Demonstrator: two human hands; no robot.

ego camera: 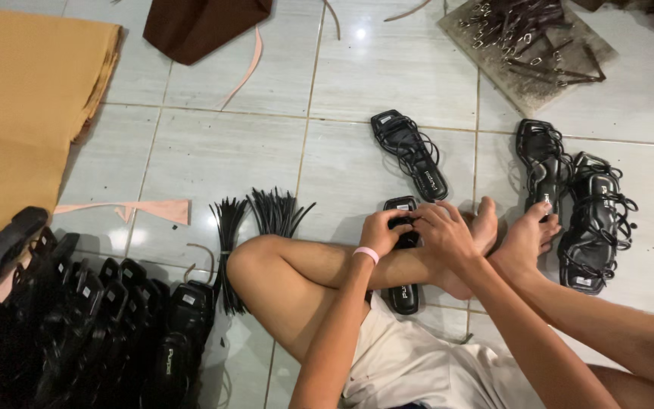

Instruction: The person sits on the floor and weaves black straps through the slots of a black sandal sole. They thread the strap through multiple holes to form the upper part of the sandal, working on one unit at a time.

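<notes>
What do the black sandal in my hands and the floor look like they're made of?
Black sandal: probably synthetic leather or rubber, smooth and matte, with a slight sheen on its insole. Both the left hand and right hand grip it. Floor: glazed ceramic tile, judging by its grout lines and lamp glare.

Floor's pale tile (213, 151), pretty cluttered. Row of black sandal soles (115, 326) stacked bottom left, two bundles of black straps (263, 216) just beside them. Tan sheet material (24, 98) on the left, a brown piece (202, 26) up top, and a grey board (527, 45) piled with buckled straps. Three finished strappy sandals (569, 189) lie on the right.
</notes>
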